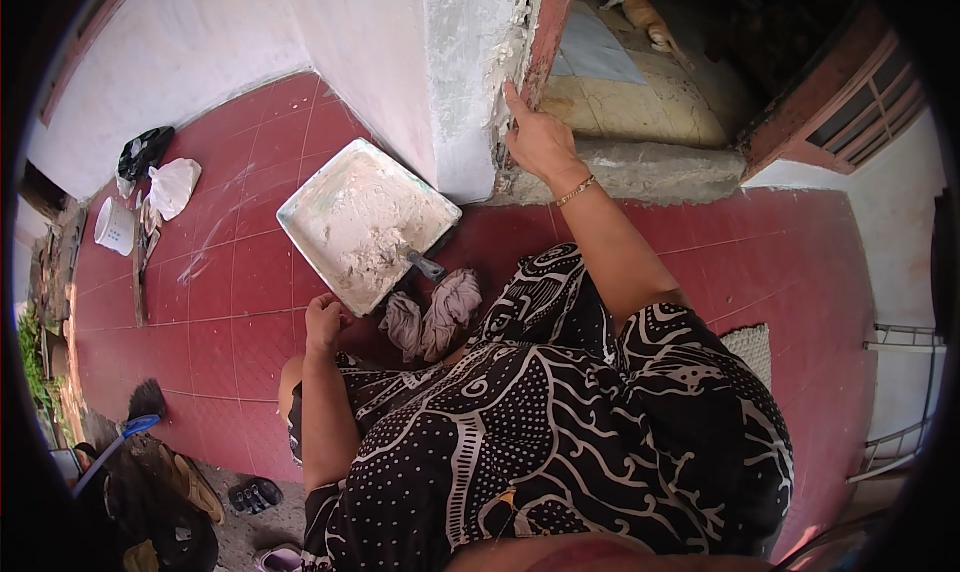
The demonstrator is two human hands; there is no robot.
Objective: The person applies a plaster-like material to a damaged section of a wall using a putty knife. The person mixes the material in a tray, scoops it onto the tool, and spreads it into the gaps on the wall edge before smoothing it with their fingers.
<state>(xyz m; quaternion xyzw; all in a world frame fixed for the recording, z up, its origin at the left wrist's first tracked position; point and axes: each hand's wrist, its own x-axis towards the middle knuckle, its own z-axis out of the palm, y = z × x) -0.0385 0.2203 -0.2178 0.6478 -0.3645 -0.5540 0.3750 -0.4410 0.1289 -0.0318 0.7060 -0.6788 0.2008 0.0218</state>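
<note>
1. Two walls meet at the white pillar corner, taken here as the landmark; everything sits on a floor of dark red square tiles with pale grout lines.
2. Far left of the corner, by the long white wall, lie a black bag, a white plastic bag and a small white bucket.
3. Lower left of the corner, at the tile edge, a dark brush with a blue handle and some sandals rest on rough ground.
4. Just left of and below the corner, a square metal tray lies flat on the tiles, holding grey-white plaster, with a trowel resting in its near right edge.
5. The left hand rests by the tray's near corner, fingers curled loosely together; whether it touches the tray I cannot tell.
6. Below the corner, two crumpled greyish rags lie beside a knee covered in black-and-white patterned cloth.
7. The right hand, with a gold bracelet at the wrist, presses against the crumbling plaster edge on the corner's right side, index finger stretched upward, the others folded.
8. Right of the corner, a red door frame opens onto a pale tiled floor where an orange cat lies; a concrete threshold runs beneath.
</note>
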